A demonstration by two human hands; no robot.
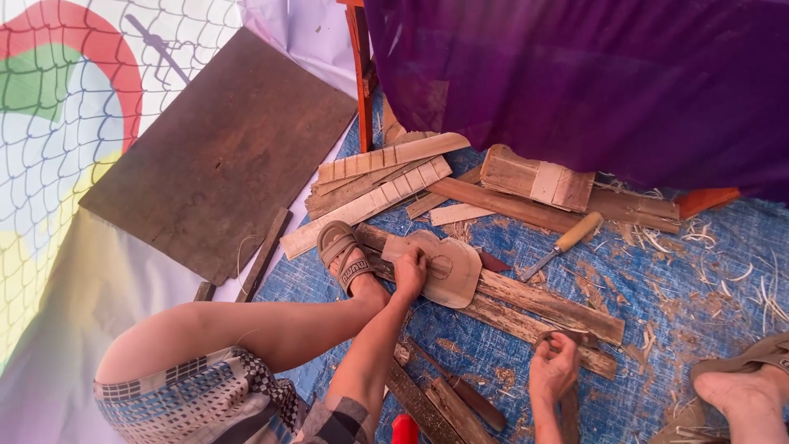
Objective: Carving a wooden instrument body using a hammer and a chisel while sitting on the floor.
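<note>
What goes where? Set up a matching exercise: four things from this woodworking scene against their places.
Things:
1. left hand
2. right hand
3. chisel
4. dark board

Places:
A. lying free on the blue tarp, pale handle
B. far left, partly on the white sheet
C. pressing the carved wooden piece
D. gripping a tool near the plank

Pairs: 1-C, 2-D, 3-A, 4-B

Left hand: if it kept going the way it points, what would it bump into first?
The left hand already touches the carved wood piece. Straight on, beyond that, probably the chisel, though depth is unclear.
</note>
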